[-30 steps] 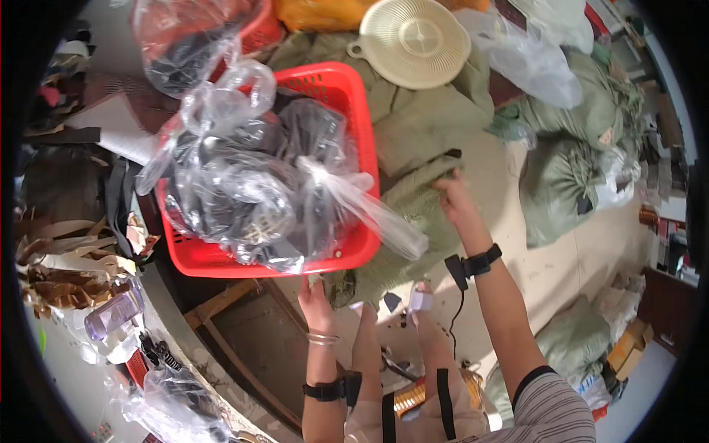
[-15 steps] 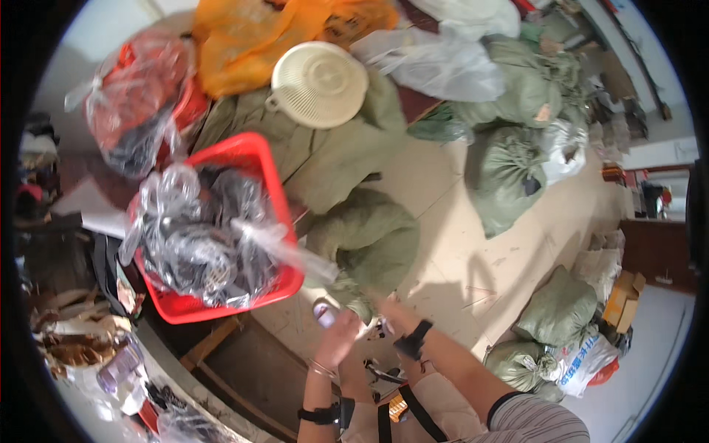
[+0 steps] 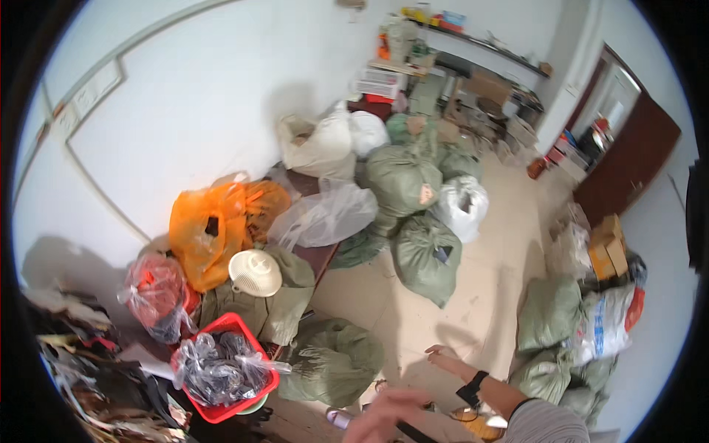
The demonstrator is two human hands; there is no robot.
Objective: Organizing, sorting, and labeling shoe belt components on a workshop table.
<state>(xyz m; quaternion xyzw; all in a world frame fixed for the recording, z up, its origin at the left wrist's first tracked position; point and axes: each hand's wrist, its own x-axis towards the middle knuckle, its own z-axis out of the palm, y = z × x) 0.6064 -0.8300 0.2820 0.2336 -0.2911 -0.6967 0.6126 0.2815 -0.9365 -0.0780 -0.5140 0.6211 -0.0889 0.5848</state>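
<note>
While the green sack (image 3: 332, 362) sits on the floor (image 3: 421, 325), just right of the red basket (image 3: 255, 341), the two hands are farther apart than half a second ago, when they were close together by the sack's low end. Now the right hand (image 3: 446, 357) is out over the floor, its fingers stretched and nothing in them, so it has no hold on the sack. The left hand (image 3: 384, 418) is a blur near the sack's low end; I cannot tell if it grips anything. The clear bag (image 3: 219, 369) of black things is still in the basket.
</note>
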